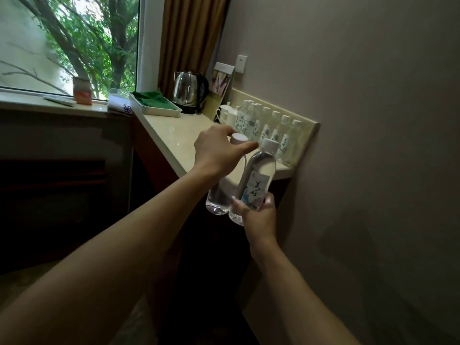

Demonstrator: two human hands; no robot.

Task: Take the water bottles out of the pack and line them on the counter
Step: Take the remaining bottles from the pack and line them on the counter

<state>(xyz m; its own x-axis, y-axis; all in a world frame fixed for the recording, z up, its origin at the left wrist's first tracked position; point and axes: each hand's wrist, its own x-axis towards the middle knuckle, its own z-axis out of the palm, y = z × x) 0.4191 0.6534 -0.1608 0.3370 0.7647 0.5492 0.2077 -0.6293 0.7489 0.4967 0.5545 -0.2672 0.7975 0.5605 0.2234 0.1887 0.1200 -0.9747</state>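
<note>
Two clear water bottles with white caps hang in the air in front of the counter's near end. My left hand (219,150) grips the top of the left bottle (219,197) just under its cap. My right hand (258,217) holds the labelled right bottle (258,178) by its base, tilted slightly right. Several more bottles (273,130) stand in a row along the back edge of the beige counter (171,135), against the wall. The pack is not in view.
At the counter's far end are a steel kettle (190,90), a white tray with green cloth (155,103), white cups (227,114) and a leaflet stand (221,79). A window sill with a small box (82,90) lies left. The wall runs close on the right.
</note>
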